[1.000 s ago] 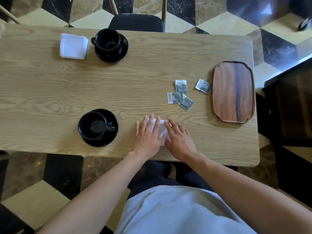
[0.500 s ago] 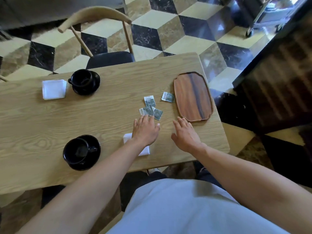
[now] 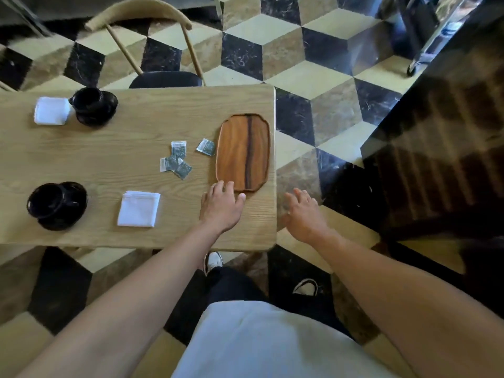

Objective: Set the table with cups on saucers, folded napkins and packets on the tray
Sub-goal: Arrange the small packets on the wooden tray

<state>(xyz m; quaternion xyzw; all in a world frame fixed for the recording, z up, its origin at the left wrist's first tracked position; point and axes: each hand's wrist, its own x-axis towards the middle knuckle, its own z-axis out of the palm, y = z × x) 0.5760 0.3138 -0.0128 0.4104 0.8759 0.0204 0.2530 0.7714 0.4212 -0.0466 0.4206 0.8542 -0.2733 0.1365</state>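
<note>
- The left hand (image 3: pixel 222 207) is laid with fingers spread at the near-left corner of the oval brown wooden tray (image 3: pixel 243 152), right of centre on the light wooden surface (image 3: pixel 109 159).
- The right hand (image 3: pixel 302 214) is held spread past the surface's right edge, gripping nothing.
- Four small grey-green packets (image 3: pixel 177 159) are scattered just left of the tray.
- One folded white napkin (image 3: pixel 139 209) is seen at lower left beside a black cup on its saucer (image 3: pixel 56 204); another napkin (image 3: pixel 51 111) and cup (image 3: pixel 94 105) are set at upper left.

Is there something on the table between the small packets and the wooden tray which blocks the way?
Nothing visible does. The packets lie on bare table left of the tray. One packet lies right beside its rim. The left hand is at the tray's near corner.
</note>
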